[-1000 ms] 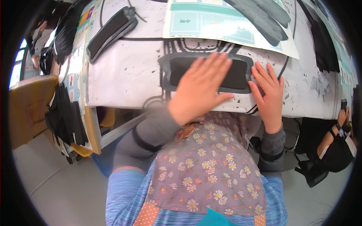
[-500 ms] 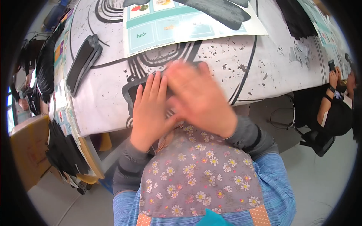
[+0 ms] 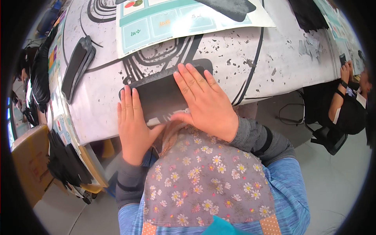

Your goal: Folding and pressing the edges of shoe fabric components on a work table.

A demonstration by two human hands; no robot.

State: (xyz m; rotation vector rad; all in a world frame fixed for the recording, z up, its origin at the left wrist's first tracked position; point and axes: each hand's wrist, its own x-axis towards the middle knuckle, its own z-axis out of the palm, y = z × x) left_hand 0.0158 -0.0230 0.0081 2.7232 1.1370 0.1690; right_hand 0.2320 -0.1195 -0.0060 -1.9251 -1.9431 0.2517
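Observation:
A flat black rectangular piece (image 3: 162, 98) with a rough grey border lies at the near edge of the table; what it is made of, I cannot tell. My left hand (image 3: 134, 127) rests flat on its left end, fingers straight and side by side. Toward the right end, my right hand (image 3: 207, 102) presses flat with its fingers stretched out and the thumb spread toward the left. White markings show along the piece's near edge, between the two thumbs. Neither hand grips anything.
A printed teal-and-white sheet (image 3: 156, 33) lies beyond my hands, with dark grey strips (image 3: 231, 9) on it. Stacked dark strips (image 3: 78, 66) sit at the left. Dark flakes dot the white tablecloth (image 3: 231, 51). Another person (image 3: 348, 105) sits at the right; a cardboard box (image 3: 33, 160) stands lower left.
My hands have moved apart, the left one leftward, uncovering the middle of the black piece. The right hand, blurred before, now lies flat. The whole view has shifted slightly.

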